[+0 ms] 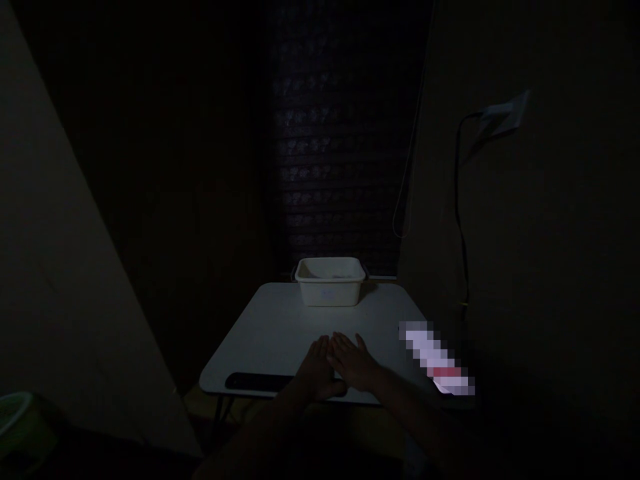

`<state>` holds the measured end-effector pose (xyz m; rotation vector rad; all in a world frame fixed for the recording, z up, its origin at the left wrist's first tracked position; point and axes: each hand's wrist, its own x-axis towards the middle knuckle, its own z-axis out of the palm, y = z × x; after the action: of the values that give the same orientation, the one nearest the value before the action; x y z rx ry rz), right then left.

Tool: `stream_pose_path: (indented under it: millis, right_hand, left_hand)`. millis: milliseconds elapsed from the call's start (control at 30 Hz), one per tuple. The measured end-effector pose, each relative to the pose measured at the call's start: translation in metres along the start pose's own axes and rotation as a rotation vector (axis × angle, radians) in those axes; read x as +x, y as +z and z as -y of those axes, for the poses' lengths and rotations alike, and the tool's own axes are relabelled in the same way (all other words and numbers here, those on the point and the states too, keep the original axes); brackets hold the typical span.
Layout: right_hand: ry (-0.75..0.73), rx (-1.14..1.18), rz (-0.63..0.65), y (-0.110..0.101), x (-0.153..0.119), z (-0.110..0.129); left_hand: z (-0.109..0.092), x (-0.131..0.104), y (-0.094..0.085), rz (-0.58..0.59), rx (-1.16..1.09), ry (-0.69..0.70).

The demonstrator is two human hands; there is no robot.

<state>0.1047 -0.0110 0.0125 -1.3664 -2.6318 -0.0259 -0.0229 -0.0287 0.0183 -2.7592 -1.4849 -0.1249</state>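
Note:
Both hands are together over the near half of a pale folding table, palms down. My left hand has its fingers stretched forward and holds nothing. Against its fingertips lies my right hand, fingers extended and thumb apart, also without anything in it. Whether the hands rest on the tabletop or hover just above it, I cannot tell. Further back on the table stands a white plastic tub with dark side handles; its contents are too dim to make out.
A dark strip runs along the table's near edge. Beside the right edge glows a blurred-out bright screen. A cable hangs from a wall socket. Blinds cover the back; a greenish bin sits lower left.

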Motion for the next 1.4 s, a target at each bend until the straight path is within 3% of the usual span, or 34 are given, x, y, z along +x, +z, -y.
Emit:
stream_pose_path:
  millis: [567,1033,1400]
  right_hand:
    - [0.074,0.013,0.002,-0.004,-0.005,0.007]
    - [0.084,0.015,-0.098,-0.006,-0.006,0.005]
    - [0.069,0.027,-0.087,0.001,-0.002,0.006]
  left_hand:
    - [-0.004,-0.005,-0.005,-0.014,-0.019,-0.022]
    - [0.0,-0.005,0.005,-0.126,-0.006,-0.039]
    - [0.003,-0.004,0.013,-0.176,0.076,-0.095]
